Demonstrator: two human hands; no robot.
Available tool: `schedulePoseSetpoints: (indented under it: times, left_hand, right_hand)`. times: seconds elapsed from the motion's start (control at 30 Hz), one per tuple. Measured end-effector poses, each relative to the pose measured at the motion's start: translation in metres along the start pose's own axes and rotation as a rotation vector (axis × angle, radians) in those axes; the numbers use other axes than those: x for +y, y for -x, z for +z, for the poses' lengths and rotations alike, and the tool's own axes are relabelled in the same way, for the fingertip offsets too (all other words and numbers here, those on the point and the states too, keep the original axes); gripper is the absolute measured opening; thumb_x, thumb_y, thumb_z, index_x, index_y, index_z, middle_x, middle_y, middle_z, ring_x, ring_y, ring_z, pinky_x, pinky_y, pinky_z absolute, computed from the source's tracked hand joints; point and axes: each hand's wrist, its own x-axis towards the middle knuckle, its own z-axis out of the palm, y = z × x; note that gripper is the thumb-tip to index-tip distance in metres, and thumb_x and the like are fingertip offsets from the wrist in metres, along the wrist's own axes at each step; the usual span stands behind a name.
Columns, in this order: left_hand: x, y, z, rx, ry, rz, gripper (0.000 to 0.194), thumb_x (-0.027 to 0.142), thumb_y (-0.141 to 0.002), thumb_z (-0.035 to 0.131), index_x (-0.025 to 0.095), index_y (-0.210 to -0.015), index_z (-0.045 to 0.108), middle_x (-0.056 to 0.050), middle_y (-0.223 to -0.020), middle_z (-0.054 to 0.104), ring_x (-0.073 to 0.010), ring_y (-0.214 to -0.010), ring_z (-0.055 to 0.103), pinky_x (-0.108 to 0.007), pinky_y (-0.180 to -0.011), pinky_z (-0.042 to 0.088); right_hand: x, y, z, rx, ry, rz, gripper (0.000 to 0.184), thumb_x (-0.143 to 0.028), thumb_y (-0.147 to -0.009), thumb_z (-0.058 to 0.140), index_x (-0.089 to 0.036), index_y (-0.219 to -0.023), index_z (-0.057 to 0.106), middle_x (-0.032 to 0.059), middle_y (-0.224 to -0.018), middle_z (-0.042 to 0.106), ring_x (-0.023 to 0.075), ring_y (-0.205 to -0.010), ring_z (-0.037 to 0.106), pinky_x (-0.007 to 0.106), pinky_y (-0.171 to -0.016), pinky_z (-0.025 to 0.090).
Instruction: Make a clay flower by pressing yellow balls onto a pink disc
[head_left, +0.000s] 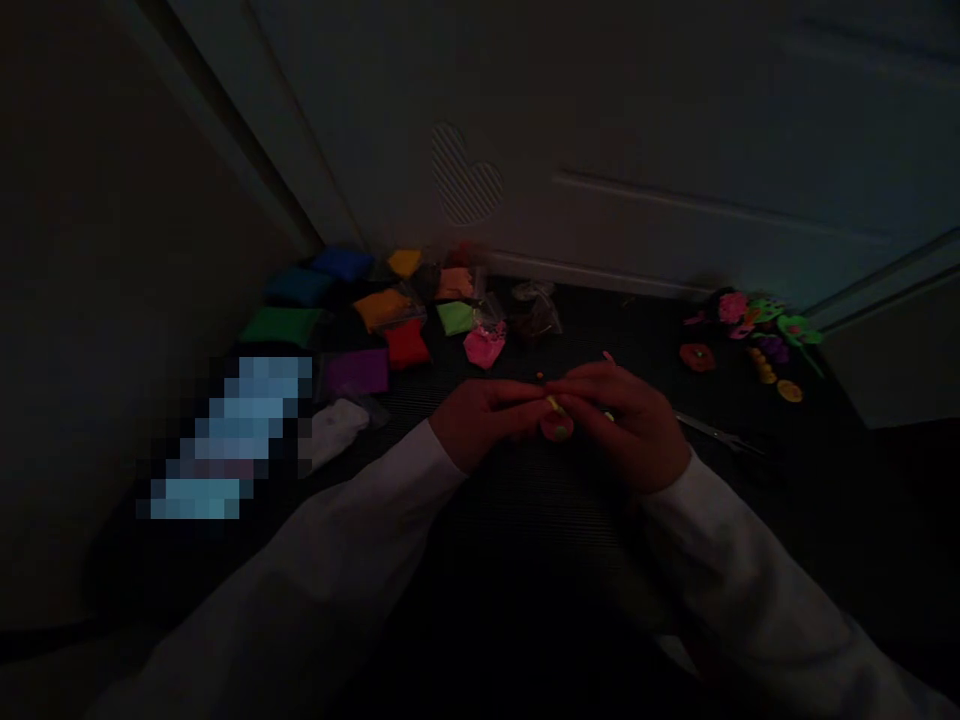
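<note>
In dim light my left hand (487,420) and my right hand (630,425) meet over the dark surface, fingertips nearly touching. Between them is a small clay piece (556,428), reddish-pink with a greenish spot, and a yellow strip of clay (553,403) lies along its top. Thumbs and forefingers of both hands pinch at this piece; its exact shape is partly hidden. A tiny orange bit (539,375) lies just beyond the fingertips. Beneath my right hand, a yellow-green bit (609,417) peeks out, and a pink tip (607,357) shows behind it.
Scissors (720,435) lie right of my right hand. Farther right are several colourful clay flowers (765,320) and a red clay piece (697,356). Several clay packets, including a purple one (358,371) and a pink one (485,344), sit back left. A pixelated bright screen (232,435) is at left.
</note>
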Motion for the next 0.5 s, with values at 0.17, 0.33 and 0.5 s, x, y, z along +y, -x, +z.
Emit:
schedulePoseSetpoints:
  times: [0.17, 0.33, 0.5]
  left_hand:
    - [-0.008, -0.005, 0.003, 0.023, 0.233, -0.024, 0.026, 0.039, -0.072, 0.05, 0.015, -0.076, 0.061, 0.001, -0.059, 0.053, -0.0062, -0.054, 0.045, -0.02, -0.052, 0.038]
    - [-0.001, -0.002, -0.001, -0.019, 0.01, 0.001, 0.032, 0.042, -0.077, 0.043, 0.017, -0.075, 0.063, 0.002, -0.061, 0.057, -0.0059, -0.053, 0.045, -0.02, -0.053, 0.039]
    - [0.008, 0.003, -0.028, 0.271, -0.451, 0.039, 0.034, 0.043, -0.074, 0.048, 0.02, -0.093, 0.063, -0.001, -0.088, 0.065, -0.0108, -0.075, 0.057, -0.022, -0.07, 0.043]
  right_hand:
    - [-0.001, 0.004, 0.007, -0.026, -0.036, -0.059, 0.027, -0.026, -0.081, 0.046, -0.022, -0.105, 0.058, 0.0036, -0.108, 0.061, 0.0116, -0.102, 0.054, 0.03, -0.09, 0.043]
    - [-0.001, 0.008, 0.009, 0.003, -0.014, -0.019, 0.028, -0.029, -0.078, 0.05, -0.021, -0.103, 0.059, 0.001, -0.106, 0.063, 0.0107, -0.1, 0.057, 0.025, -0.09, 0.044]
    - [0.006, 0.005, 0.0, 0.164, -0.046, 0.164, 0.028, -0.031, -0.081, 0.045, -0.025, -0.105, 0.057, 0.0001, -0.099, 0.066, 0.0125, -0.092, 0.061, 0.03, -0.086, 0.047]
